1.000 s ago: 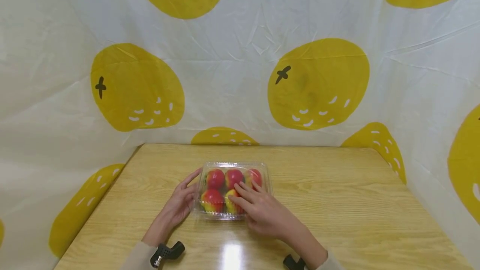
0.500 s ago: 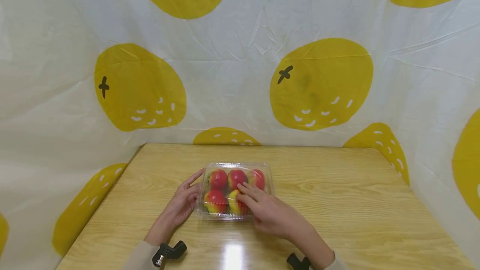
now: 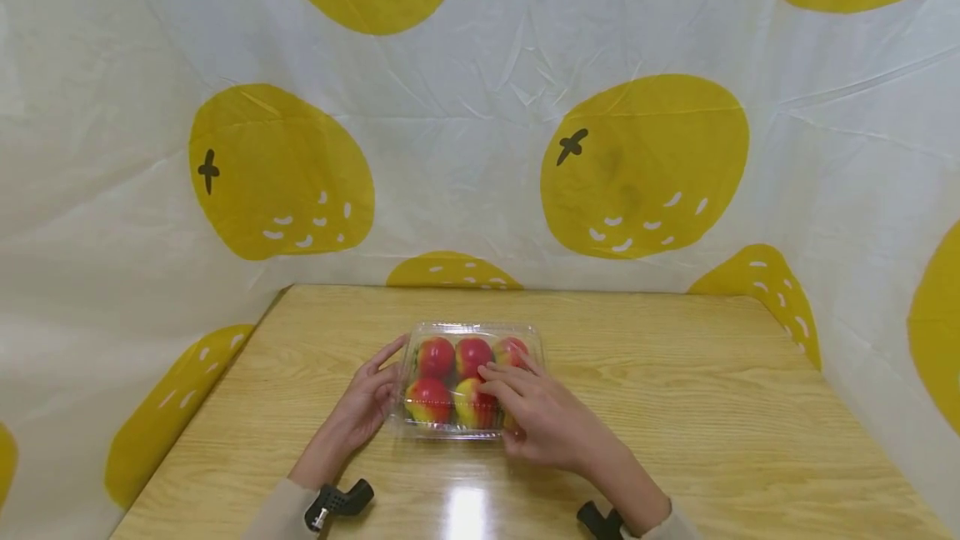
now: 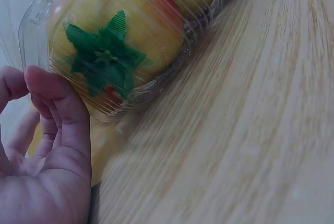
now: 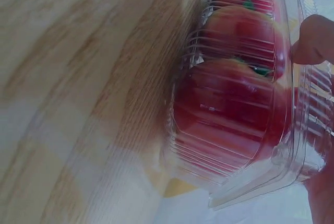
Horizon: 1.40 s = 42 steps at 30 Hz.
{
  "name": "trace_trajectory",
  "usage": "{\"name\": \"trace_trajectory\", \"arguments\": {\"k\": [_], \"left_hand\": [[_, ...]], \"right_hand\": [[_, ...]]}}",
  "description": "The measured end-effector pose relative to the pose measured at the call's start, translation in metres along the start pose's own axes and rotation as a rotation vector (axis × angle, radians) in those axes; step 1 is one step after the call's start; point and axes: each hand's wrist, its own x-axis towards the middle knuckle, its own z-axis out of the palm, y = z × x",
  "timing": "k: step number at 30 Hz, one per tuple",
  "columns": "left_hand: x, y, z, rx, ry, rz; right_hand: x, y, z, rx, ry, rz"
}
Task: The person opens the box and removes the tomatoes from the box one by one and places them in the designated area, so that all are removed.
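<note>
A clear plastic clamshell container (image 3: 450,432) lies on the wooden table, its lid over several red-and-yellow fruits (image 3: 431,398). In the left wrist view one fruit (image 4: 120,31) bears a green star-shaped leaf top with a cloth-like weave. My left hand (image 3: 360,407) is at the container's left side, thumb and finger pinching its rim near a corner. From the right, my right hand (image 3: 551,423) lies over the lid with its fingers extended onto the top. Its thumb (image 5: 315,38) touches the rim in the right wrist view. The right hand hides part of the fruit.
The wooden table (image 3: 675,373) extends around the container on all sides. Behind it and at both sides hangs a white cloth (image 3: 450,173) printed with large yellow fruit. Each wrist carries a black camera mount (image 3: 339,505).
The fingers of my right hand have drawn slightly to the right across the lid. My left hand keeps its place at the container's left edge.
</note>
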Motion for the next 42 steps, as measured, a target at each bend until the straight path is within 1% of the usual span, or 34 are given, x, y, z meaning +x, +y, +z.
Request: {"name": "trace_trajectory", "arguments": {"k": [4, 8, 13, 16, 19, 24, 28, 32, 35, 42], "left_hand": [[0.001, 0.0, 0.0, -0.005, -0.004, 0.006], [0.001, 0.0, 0.001, -0.013, -0.013, 0.011], [0.001, 0.0, 0.001, 0.006, -0.012, 0.013], [0.001, -0.002, 0.001, 0.046, 0.002, 0.019], [0.002, -0.003, 0.002, 0.089, 0.023, 0.028], [0.004, -0.004, 0.002, 0.122, 0.036, 0.052], [0.004, -0.005, 0.002, 0.136, 0.04, 0.065], [0.004, -0.005, 0.002, 0.16, 0.033, 0.082], [0.005, -0.006, 0.002, 0.165, 0.015, 0.102], [0.003, -0.005, 0.005, 0.172, 0.004, 0.124]], "right_hand": [[0.0, 0.001, 0.001, -0.037, 0.051, -0.009], [0.0, 0.002, 0.0, -0.02, 0.079, 0.001], [-0.001, 0.003, -0.001, -0.024, 0.053, -0.005], [-0.001, 0.003, -0.003, -0.055, 0.032, -0.029], [0.0, 0.002, -0.003, -0.074, 0.035, -0.041], [0.0, 0.001, -0.002, -0.078, 0.053, -0.018], [0.0, 0.001, -0.002, -0.078, 0.05, 0.0], [-0.001, 0.002, -0.003, -0.088, 0.057, -0.007], [0.0, 0.002, -0.004, -0.104, 0.056, -0.017], [0.002, 0.001, -0.009, -0.128, 0.006, -0.015]]}}
